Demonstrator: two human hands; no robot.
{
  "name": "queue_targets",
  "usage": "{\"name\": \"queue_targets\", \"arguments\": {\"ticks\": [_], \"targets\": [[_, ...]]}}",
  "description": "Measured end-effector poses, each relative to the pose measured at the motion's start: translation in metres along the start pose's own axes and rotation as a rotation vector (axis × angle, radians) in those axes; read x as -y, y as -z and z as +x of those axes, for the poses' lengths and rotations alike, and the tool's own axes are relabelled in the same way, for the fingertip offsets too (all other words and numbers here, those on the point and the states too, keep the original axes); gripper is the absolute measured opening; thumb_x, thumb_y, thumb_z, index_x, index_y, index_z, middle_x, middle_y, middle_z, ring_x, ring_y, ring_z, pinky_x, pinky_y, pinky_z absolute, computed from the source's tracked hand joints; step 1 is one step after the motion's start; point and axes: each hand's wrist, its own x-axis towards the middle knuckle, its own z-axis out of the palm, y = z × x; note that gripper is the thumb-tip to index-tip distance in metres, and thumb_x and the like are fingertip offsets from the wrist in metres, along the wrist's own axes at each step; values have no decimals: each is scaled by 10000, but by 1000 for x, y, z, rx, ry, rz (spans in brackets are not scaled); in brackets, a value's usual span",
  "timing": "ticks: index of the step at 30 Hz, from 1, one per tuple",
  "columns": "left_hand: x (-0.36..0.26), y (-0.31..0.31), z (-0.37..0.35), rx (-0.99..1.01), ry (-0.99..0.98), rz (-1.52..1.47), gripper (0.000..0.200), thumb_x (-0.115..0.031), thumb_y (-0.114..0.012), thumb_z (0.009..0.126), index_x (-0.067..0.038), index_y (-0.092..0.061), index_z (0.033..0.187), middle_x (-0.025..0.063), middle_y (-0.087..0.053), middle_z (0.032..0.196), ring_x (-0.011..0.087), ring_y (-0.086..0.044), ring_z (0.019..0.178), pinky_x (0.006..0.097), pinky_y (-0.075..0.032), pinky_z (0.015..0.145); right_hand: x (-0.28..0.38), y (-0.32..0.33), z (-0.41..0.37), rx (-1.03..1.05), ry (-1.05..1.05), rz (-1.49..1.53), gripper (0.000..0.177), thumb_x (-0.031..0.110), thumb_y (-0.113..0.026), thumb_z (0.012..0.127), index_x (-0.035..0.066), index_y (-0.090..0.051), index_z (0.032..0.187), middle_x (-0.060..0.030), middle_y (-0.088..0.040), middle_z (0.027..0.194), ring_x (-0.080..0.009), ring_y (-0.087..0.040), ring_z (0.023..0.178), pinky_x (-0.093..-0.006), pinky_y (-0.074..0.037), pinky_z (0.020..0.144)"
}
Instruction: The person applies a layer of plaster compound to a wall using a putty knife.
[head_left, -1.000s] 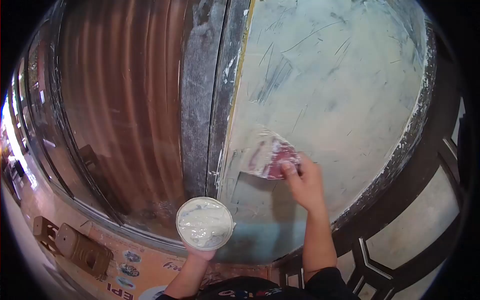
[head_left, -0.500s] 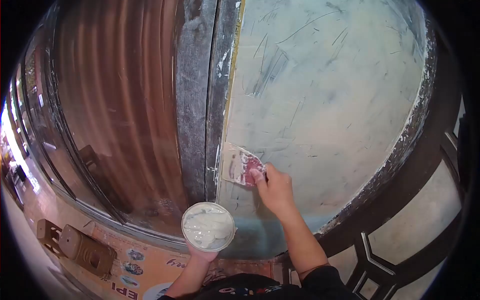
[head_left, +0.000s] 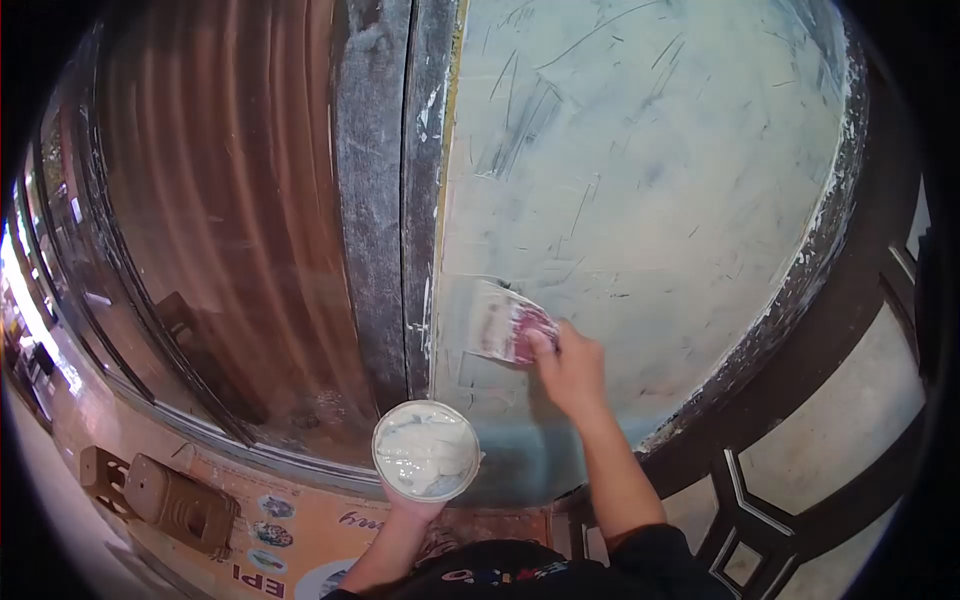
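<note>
Against the pale panel (head_left: 690,190), the right hand (head_left: 575,375) pinched the scraper (head_left: 530,332) and the left hand (head_left: 415,508) held the tub (head_left: 378,462); even, low-angled blade pressure probably favoured smoothness.

Left hand (head_left: 412,506) partly hidden beneath tub (head_left: 427,451); orange sheet (head_left: 315,541) cut off at bottom edge (its small pictures indistinct).

Floor (head_left: 85,408) with an orange banner (head_left: 312,503) and stools (head_left: 185,508).
The banner lies printed side up, "EPI" on it; beside its left edge, two brown stools, probably, sit close together in the dimmer, bent view.
</note>
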Motion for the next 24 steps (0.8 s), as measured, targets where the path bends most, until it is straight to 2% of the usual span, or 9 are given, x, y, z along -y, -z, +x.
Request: {"name": "queue_targets", "arguments": {"ticks": [3,5,9,12,14,18,21,23,24], "targets": [[2,4,1,-41,-32,-20,662,-631,-402,941,-197,-496,1432,145,-466,1499,442,-430,1363,758,-221,1113,-19,24,-16,-9,-10,105,295,313,-645,942,25,-620,886,-218,-625,717,-447,-615,687,-464,-485,621],[6,9,0,-52,-39,33,650,-617,-397,949,-190,-501,1427,147,-472,1493,444,-436,1357,763,-219,1110,-19,31,-27,70,17,114,295,295,-673,936,20,-623,842,-169,-609,684,-297,-591,596,-376,-461,577],[17,1,2,36,10,-21,659,-585,-370,963,-151,-464,1450,164,-440,1512,431,-433,1363,729,-280,1105,3,19,-37,288,169,192,272,285,-662,930,27,-630,849,-163,-606,704,-328,-566,611,-387,-462,591],[28,-2,7,0,-16,217,690,-588,-348,969,-149,-403,1498,152,-416,1533,405,-415,1390,640,-306,1143,10,9,-43,447,135,212,273,302,-620,934,30,-640,923,-209,-651,790,-408,-621,725,-456,-493,680],[41,0,4,26,7,162,685,-582,-334,977,-149,-394,1505,146,-404,1543,400,-405,1400,633,-303,1147,9,8,-44,619,112,79,257,269,-579,922,29,-645,985,-252,-676,894,-462,-638,844,-507,-497,776],[63,5,-3,53,44,156,677,-574,-308,992,-149,-379,1514,136,-363,1571,385,-383,1419,620,-295,1156,-10,4,-45,773,62,123,240,236,-580,901,30,-650,1001,-255,-677,906,-455,-639,848,-490,-507,780],[72,3,0,-8,102,61,675,-569,-313,990,-140,-393,1505,144,-375,1563,387,-388,1416,621,-292,1157,-28,14,-45,833,64,187,262,261,-600,914,17,-648,998,-217,-686,851,-362,-679,786,-436,-524,749],[78,-1,1,-58,37,92,662,-548,-324,991,-123,-414,1491,151,-406,1543,400,-404,1401,633,-298,1147,-43,19,-47,784,-44,403,223,217,-629,932,8,-637,1009,-123,-687,812,-197,-653,723,-353,-523,695],[79,-1,3,-39,1,54,653,-534,-343,988,-109,-432,1475,158,-439,1517,410,-429,1379,644,-316,1130,-51,18,-50,790,-40,404,223,217,-629,932,8,-637,1009,-123,-687,812,-197,-653,723,-353,-523,695]]}}
